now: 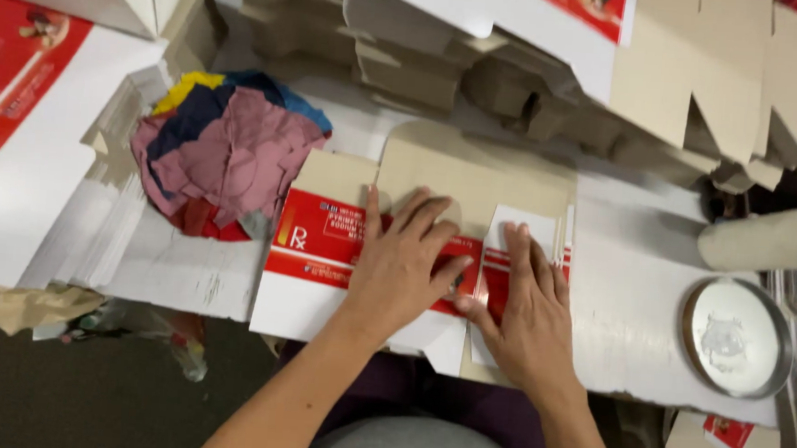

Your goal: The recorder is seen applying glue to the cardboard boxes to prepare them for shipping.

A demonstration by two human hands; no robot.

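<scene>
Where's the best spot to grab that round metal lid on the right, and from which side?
Probably grip the lid by its raised rim, coming from above. It lies flat on the table, so there's no edge to get under, and the rim is free all round.

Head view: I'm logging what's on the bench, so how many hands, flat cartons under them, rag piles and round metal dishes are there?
Hands: 2, left, right
Flat carton: 1
Rag pile: 1
Round metal dish: 1
Total: 5
</scene>
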